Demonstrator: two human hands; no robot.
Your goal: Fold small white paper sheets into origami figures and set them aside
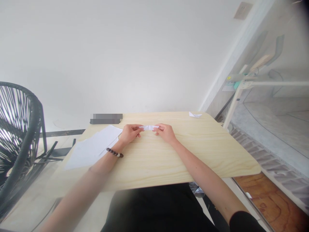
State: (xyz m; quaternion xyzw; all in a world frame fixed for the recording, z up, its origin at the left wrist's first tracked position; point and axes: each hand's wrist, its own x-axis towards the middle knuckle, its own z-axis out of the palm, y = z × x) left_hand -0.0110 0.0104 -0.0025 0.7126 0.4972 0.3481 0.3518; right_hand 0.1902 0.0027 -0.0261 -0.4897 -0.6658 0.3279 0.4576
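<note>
A small folded piece of white paper [149, 128] is stretched between my two hands, over the middle of the wooden table [193, 154]. My left hand [131, 132] pinches its left end, with the thumb in front. At the right end, my right hand [165, 132] grips it between thumb and fingers. Creases show across the strip, but its ends are hidden by my fingertips. Beside my left forearm lie several loose white sheets of paper [94, 146]. A beaded bracelet [115, 152] circles my left wrist.
A small folded white paper shape [195, 114] sits at the table's far right edge. At the back left is a dark, blurred-out object [106, 119]. A black woven chair [21, 129] stands to the left, and a white metal frame [233, 106] to the right. Behind rises a wall.
</note>
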